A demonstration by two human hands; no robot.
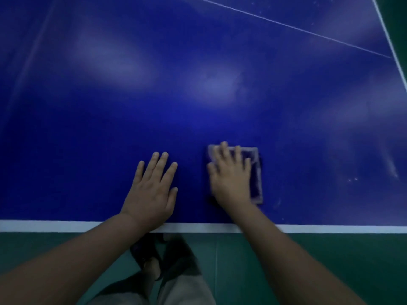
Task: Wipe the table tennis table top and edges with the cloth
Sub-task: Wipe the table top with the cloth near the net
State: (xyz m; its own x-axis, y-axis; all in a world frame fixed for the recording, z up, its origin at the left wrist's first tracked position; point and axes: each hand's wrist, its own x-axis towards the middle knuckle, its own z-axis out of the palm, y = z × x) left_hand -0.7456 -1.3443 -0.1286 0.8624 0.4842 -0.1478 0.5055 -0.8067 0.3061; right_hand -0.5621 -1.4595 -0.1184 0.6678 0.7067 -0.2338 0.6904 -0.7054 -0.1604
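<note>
table top [198, 84]: smooth glossy blue, white edge stripe | cloth [255, 172]: rectangular, purple, pale-bordered, pressed flat by right hand [231, 175], fingers straight | left hand [152, 190]: laid flat, fingers spread

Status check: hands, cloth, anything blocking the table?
Left hand flat on table top. Right hand flat, pressing cloth near white edge line. Nothing blocking.

— Where are the two arms?
— Both are bare and reach forward, side by side.
— What is the left hand [152, 190] doing?
— It lies flat, palm down, fingers [164, 160] straight and a little spread.
— And the right hand [230, 179]?
— It is palm down too, with its fingers spread. It looks a bit blurry.
</note>
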